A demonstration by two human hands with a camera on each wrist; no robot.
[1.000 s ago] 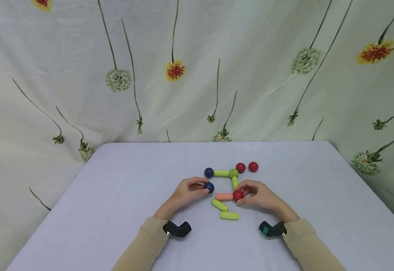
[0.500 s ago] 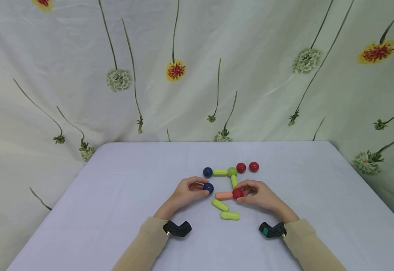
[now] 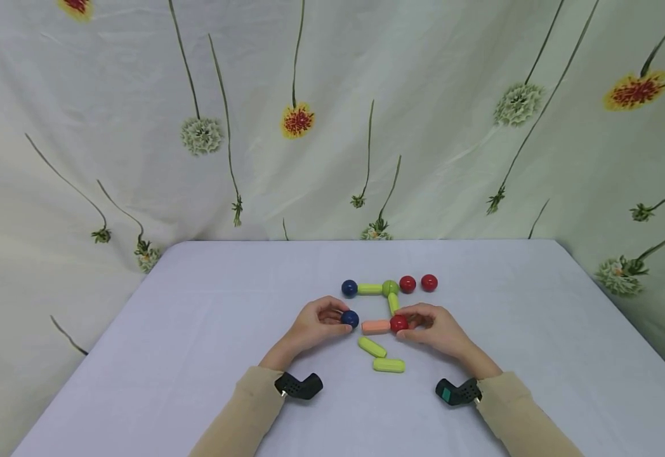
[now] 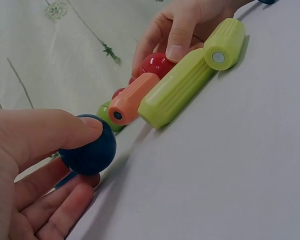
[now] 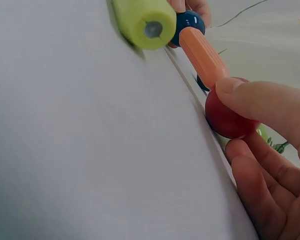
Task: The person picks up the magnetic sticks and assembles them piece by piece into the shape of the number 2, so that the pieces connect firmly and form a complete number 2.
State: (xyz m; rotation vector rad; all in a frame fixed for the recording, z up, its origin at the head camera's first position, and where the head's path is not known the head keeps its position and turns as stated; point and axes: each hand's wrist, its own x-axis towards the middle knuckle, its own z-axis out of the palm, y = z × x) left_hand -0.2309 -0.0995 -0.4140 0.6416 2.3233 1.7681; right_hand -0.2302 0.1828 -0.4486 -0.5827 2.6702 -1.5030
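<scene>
My left hand (image 3: 320,324) pinches a glossy dark blue ball (image 3: 349,319) between thumb and fingers, low over the white cloth. A short orange ribbed rod (image 3: 375,327) lies just right of that ball, a small gap between them; its near end shows a dark round inset in the left wrist view. The rod's other end meets a red ball (image 3: 399,324), which my right hand (image 3: 436,327) pinches. Behind, a light green rod (image 3: 393,303) runs from the red ball's area to a green ball (image 3: 390,288). From there another green rod (image 3: 370,289) reaches a second blue ball (image 3: 349,289).
Two loose green rods (image 3: 372,346) (image 3: 389,365) lie nearer the person, one tilted and one level. A red ball (image 3: 407,284) sits close beside the green ball, with another red ball (image 3: 429,282) to its right. A flowered cloth (image 3: 332,178) hangs behind the table.
The red ball and orange rod have shifted slightly away from the person, and the joined green pieces with the far blue ball slightly left. Both hands keep their pinch; the loose rods stay put.
</scene>
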